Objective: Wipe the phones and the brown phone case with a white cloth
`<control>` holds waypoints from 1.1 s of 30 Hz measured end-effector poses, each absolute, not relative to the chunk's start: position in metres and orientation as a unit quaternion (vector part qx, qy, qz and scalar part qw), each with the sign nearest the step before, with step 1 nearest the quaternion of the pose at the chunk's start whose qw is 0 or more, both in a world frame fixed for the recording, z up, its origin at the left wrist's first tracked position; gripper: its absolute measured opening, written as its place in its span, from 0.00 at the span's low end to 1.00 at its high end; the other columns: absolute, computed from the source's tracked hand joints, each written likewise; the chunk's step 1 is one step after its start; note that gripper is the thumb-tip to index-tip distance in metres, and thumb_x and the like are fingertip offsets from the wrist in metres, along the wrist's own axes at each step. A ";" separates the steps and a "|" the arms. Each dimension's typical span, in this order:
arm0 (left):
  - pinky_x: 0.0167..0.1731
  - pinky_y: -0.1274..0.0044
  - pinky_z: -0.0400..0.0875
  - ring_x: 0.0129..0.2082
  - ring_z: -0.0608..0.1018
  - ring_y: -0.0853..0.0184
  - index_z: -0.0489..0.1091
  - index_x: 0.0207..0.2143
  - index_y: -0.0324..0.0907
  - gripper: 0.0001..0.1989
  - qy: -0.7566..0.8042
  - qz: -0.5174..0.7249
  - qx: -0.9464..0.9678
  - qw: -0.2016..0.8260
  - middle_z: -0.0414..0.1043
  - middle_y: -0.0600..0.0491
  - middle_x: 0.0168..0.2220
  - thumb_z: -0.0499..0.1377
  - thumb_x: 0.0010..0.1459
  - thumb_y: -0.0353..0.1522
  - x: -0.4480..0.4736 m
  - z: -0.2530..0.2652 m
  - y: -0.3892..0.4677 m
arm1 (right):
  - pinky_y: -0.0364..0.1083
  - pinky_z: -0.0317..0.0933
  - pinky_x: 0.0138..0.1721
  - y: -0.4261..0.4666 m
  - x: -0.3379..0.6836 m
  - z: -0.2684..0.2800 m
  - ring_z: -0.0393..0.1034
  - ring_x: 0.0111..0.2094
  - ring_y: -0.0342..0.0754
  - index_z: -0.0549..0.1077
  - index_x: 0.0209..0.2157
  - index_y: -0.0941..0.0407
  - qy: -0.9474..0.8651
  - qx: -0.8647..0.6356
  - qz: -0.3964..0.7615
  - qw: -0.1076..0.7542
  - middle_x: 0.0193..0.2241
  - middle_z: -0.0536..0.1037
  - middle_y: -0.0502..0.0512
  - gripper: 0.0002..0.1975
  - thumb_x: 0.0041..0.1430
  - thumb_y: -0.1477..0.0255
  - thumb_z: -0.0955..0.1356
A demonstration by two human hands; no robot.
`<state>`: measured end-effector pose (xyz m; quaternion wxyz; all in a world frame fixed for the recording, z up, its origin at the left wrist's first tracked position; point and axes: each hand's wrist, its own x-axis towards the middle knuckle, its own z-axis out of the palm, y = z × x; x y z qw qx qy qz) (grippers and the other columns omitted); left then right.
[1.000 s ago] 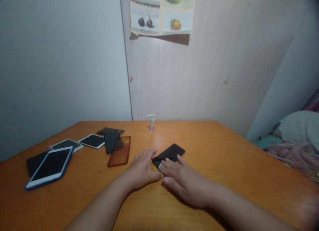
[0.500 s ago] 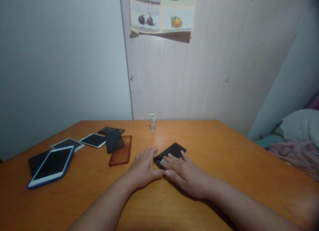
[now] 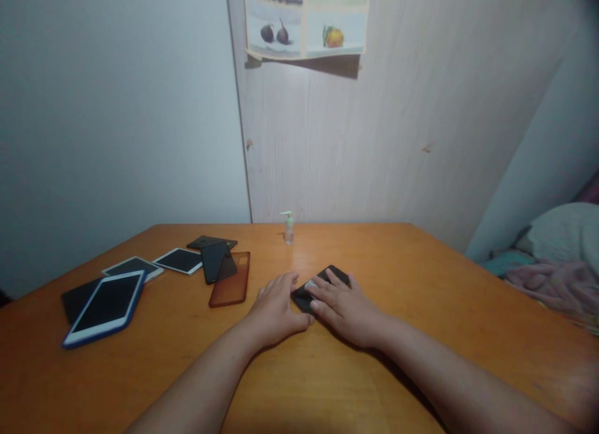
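Observation:
A black phone point(image 3: 304, 302) lies flat on the table, tilted diagonally in front of me. My left hand point(image 3: 279, 312) is at its left end, the fingers along the far edge and the thumb by the near corner, steadying it. Over the phone's face lies my right hand point(image 3: 346, 306), fingers extended and pressing a small white wipe point(image 3: 311, 286) against the surface. Only a bit of the wipe shows; the fingers cover the rest. Much of the phone's right half is hidden under the same hand.
Left on the wooden table point(image 3: 299, 384) are a blue-cased tablet point(image 3: 108, 306), two white tablets point(image 3: 178, 260), dark phones point(image 3: 216, 262) and a reddish-brown phone case point(image 3: 231, 287). A small pump bottle point(image 3: 289, 230) stands at the back edge. Bedding point(image 3: 556, 284) lies beyond the right side.
My right hand has slid a little up and away from me across the phone, carrying the wipe. The left hand stays at the phone's left end. The whole view has shifted slightly.

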<state>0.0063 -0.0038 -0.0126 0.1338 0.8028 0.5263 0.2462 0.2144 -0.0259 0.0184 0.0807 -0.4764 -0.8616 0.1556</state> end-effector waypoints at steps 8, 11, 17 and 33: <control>0.56 0.61 0.65 0.58 0.70 0.48 0.58 0.61 0.39 0.41 0.533 0.242 0.799 0.139 0.68 0.40 0.56 0.64 0.47 0.42 0.010 -0.008 -0.006 | 0.75 0.22 0.62 -0.023 0.212 0.019 0.30 0.71 0.65 0.54 0.68 0.45 -0.876 -0.451 0.154 0.069 0.70 0.49 0.52 0.33 0.69 0.48 0.48; 0.57 0.60 0.64 0.58 0.69 0.48 0.57 0.62 0.39 0.43 0.526 0.249 0.799 0.150 0.67 0.40 0.56 0.66 0.46 0.43 0.009 -0.009 -0.006 | 0.75 0.22 0.62 -0.022 0.211 0.018 0.29 0.71 0.66 0.56 0.68 0.47 -0.855 -0.494 0.145 0.069 0.70 0.50 0.54 0.34 0.69 0.48 0.48; 0.57 0.62 0.65 0.56 0.71 0.52 0.52 0.65 0.38 0.48 0.504 0.308 0.787 0.179 0.66 0.40 0.56 0.67 0.44 0.40 0.008 -0.018 -0.002 | 0.74 0.21 0.62 -0.026 0.208 0.020 0.31 0.71 0.65 0.56 0.67 0.44 -0.874 -0.447 0.176 0.074 0.70 0.51 0.53 0.32 0.69 0.48 0.48; 0.56 0.60 0.67 0.57 0.69 0.52 0.40 0.69 0.39 0.55 0.479 0.352 0.775 0.214 0.59 0.38 0.59 0.68 0.45 0.37 0.011 -0.022 -0.003 | 0.76 0.19 0.61 -0.024 0.205 0.020 0.26 0.70 0.67 0.56 0.68 0.46 -0.853 -0.489 0.161 0.080 0.71 0.48 0.54 0.35 0.68 0.47 0.47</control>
